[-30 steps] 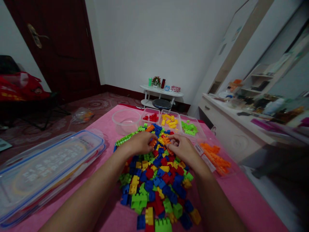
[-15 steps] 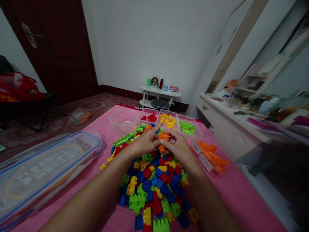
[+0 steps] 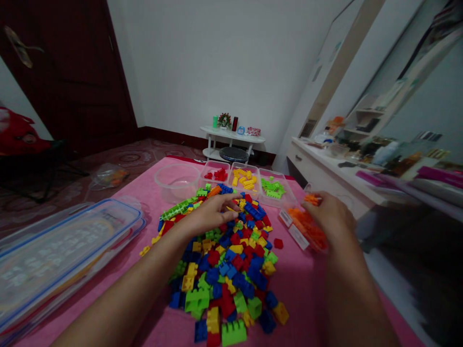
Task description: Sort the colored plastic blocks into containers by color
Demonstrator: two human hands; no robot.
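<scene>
A heap of mixed toy building bricks point(image 3: 231, 270) in red, blue, yellow and green covers the middle of the pink-covered table. Over the heap's far part, my left hand point(image 3: 215, 212) is held with its fingers apart and nothing in them. At the right, my right hand point(image 3: 333, 217) is above a clear tub point(image 3: 299, 239) with white labels, which holds orange pieces point(image 3: 306, 222). Orange toy bricks point(image 3: 311, 198) show between its thumb and fingers. Part of the tub is hidden behind this hand.
Behind the heap stand a round clear bowl point(image 3: 162, 185) and clear boxes of red bricks point(image 3: 219, 174), yellow bricks point(image 3: 244, 178) and green bricks point(image 3: 273, 187). Stacked blue-rimmed lids point(image 3: 72, 265) lie at the left. A white dresser point(image 3: 325, 176) is on the right.
My right hand has moved right from above the heap to the orange tub, carrying orange bricks. My left hand has stayed over the heap. The view has shifted slightly.
</scene>
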